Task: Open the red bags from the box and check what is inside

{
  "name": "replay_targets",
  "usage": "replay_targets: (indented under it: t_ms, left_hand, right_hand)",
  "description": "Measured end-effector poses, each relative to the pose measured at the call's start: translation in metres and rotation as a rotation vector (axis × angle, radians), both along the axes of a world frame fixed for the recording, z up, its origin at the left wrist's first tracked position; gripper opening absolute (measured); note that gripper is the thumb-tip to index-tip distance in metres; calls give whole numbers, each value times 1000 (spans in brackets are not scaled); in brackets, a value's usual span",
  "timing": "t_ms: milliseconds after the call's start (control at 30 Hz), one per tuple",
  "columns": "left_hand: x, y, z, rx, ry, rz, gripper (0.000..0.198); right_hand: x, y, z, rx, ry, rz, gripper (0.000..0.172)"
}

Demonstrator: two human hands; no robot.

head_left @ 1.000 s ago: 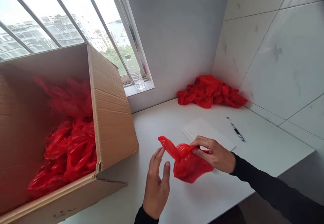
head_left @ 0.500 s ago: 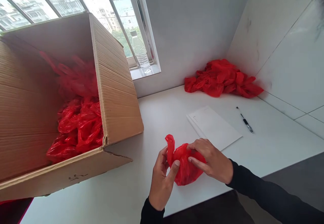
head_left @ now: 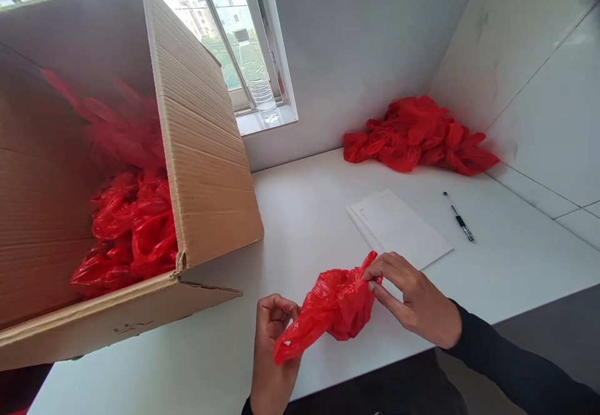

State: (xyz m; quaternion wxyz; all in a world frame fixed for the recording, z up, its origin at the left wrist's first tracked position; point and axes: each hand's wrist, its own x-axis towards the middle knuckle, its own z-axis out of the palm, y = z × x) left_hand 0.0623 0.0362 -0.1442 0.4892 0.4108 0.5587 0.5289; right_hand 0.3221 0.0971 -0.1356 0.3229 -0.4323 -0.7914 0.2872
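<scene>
- Pinching the upper end of a crumpled red plastic bag (head_left: 340, 302) with my right hand (head_left: 415, 299), I hold it just above the white table (head_left: 309, 215).
- My left hand (head_left: 272, 340) is clenched around the bag's lower tail, near the table's front edge.
- At left, a tilted cardboard box (head_left: 206, 171) holds more red bags (head_left: 131, 234).
- Behind lie a sheet of paper (head_left: 398, 227), a pen (head_left: 459, 218) and a heap of red bags (head_left: 417, 134) in the corner.

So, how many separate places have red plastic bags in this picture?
3: a heap in the cardboard box at left, a pile in the far corner, and one bag between both hands. Single bags cannot be counted; more may be hidden.
</scene>
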Motion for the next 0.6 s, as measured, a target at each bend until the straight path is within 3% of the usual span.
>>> replay_targets:
  t_ms: [167,300,400,533,600]
  left_hand:
    - [-4,-2,0,98,316,-243,51]
    - [0,-1,0,153,451,-305,36]
    - [3,1,1,107,419,-235,14]
    - [-7,0,-1,-48,369,29,22]
    - [-13,-1,-2,-71,367,82,25]
  right_hand:
    - [-1,-1,2,-19,-9,11,14]
    - [-2,-3,4,-28,-3,12,14]
    - [3,-3,3,-21,-5,8,14]
    - [19,0,-1,-121,-51,-124,12]
    - [23,-1,-2,-176,-52,-158,14]
